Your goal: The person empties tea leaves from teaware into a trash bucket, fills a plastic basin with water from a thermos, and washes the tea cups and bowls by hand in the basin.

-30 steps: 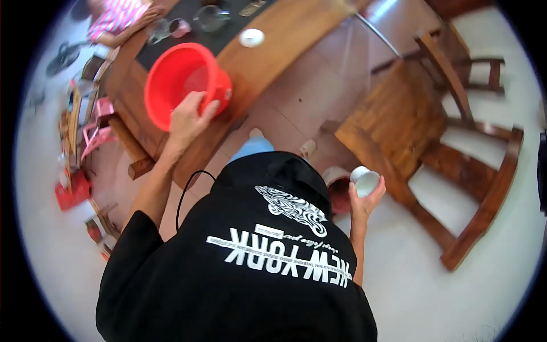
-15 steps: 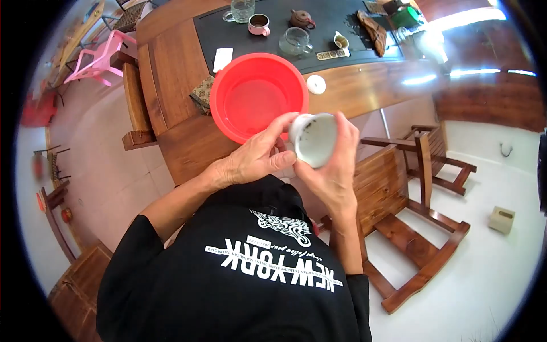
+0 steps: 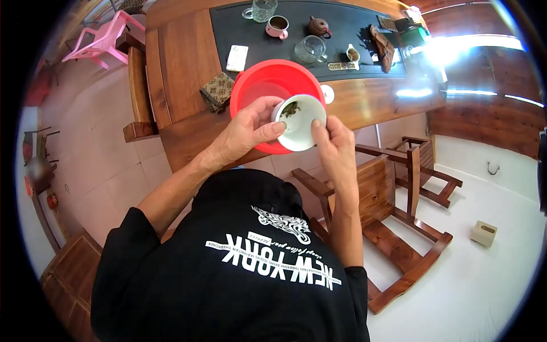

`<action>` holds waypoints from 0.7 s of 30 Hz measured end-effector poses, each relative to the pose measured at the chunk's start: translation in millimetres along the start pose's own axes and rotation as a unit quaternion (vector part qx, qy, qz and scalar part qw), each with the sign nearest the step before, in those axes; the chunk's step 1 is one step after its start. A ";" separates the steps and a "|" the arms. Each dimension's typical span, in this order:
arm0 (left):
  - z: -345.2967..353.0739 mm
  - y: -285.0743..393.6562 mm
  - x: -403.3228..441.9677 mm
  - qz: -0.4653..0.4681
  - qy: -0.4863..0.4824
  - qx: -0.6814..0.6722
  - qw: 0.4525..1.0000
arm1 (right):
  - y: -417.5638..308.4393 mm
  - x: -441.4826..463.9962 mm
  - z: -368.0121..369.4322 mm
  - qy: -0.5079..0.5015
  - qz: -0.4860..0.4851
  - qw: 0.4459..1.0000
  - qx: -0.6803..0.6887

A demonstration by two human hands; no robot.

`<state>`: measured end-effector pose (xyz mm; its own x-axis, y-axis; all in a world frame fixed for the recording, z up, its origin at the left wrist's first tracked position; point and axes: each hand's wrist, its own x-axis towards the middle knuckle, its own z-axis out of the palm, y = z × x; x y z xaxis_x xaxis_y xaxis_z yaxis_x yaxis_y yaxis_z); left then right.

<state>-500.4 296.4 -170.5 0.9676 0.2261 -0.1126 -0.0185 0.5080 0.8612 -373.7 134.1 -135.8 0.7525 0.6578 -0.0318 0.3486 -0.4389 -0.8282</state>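
Note:
A white cup (image 3: 302, 125) with dark green leaves stuck inside near its upper left is held between both hands, its mouth facing the camera. My left hand (image 3: 250, 128) grips its left side, thumb on the rim. On its right side my right hand (image 3: 336, 148) holds it, thumb over the rim. Behind and partly under the cup is a red basin (image 3: 245, 85), at the table's near edge. A small white lid (image 3: 327, 94) lies on the wood just right of the basin.
The wooden table (image 3: 188, 74) carries a folded patterned cloth (image 3: 217, 91), a white packet (image 3: 237, 58), a pink mug (image 3: 277, 27), a glass pitcher (image 3: 310, 49) and a brown teapot (image 3: 319, 26). Wooden chairs (image 3: 399, 245) stand at the right, a pink chair (image 3: 105, 37) at the upper left.
The cup has come from the right side to the basin. My left hand has left the basin's rim and taken hold of the cup; the cup's mouth has turned towards the camera.

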 end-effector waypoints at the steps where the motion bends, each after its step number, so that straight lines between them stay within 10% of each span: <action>1: -6.9 -1.3 0.0 -0.004 0.004 -0.001 1.000 | 3.6 5.5 0.8 -0.003 0.007 1.000 -0.028; 7: -66.8 -6.6 -0.9 0.159 0.247 0.410 0.864 | 8.6 41.8 25.4 -0.037 -0.069 0.961 -0.265; 13: -90.9 -26.6 -11.6 -0.037 0.200 0.469 0.860 | 31.2 67.7 63.4 -0.123 -0.127 0.873 -0.454; 21: -96.0 -30.9 -9.7 -0.046 0.160 0.449 0.878 | 39.5 69.5 80.1 -0.143 -0.151 0.828 -0.521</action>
<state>-533.4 358.3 -243.5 0.8315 0.5138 -0.2114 0.4007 -0.2909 0.8688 -352.4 211.6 -215.5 0.4331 0.8861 -0.1652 0.9011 -0.4209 0.1042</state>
